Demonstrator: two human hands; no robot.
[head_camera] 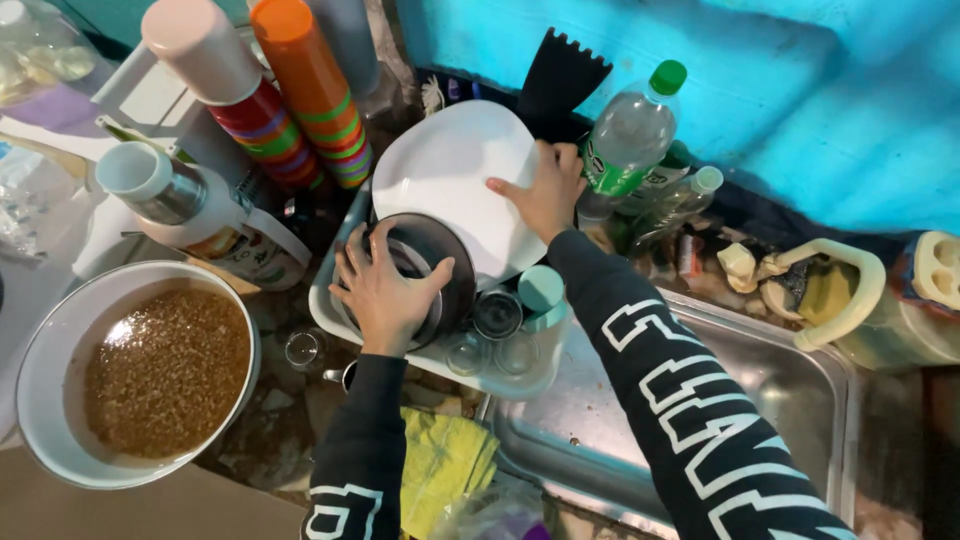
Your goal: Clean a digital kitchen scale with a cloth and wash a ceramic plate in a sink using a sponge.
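Our left hand [385, 290] spreads open fingers over a dark round lid [440, 265]; our right hand [545, 190] presses flat on the white plate [450, 170] just beyond it.

The plate [450, 180] is plain white, the round lid [440, 262] beside it dark grey, and both sleeves [690, 400] black with white block lettering. The cup stacks [320, 100] are orange and pink-topped with rainbow stripes; the bottle [630, 130] is clear with a green cap, the cloth [440, 465] yellow-green, the wall [800, 90] turquoise.
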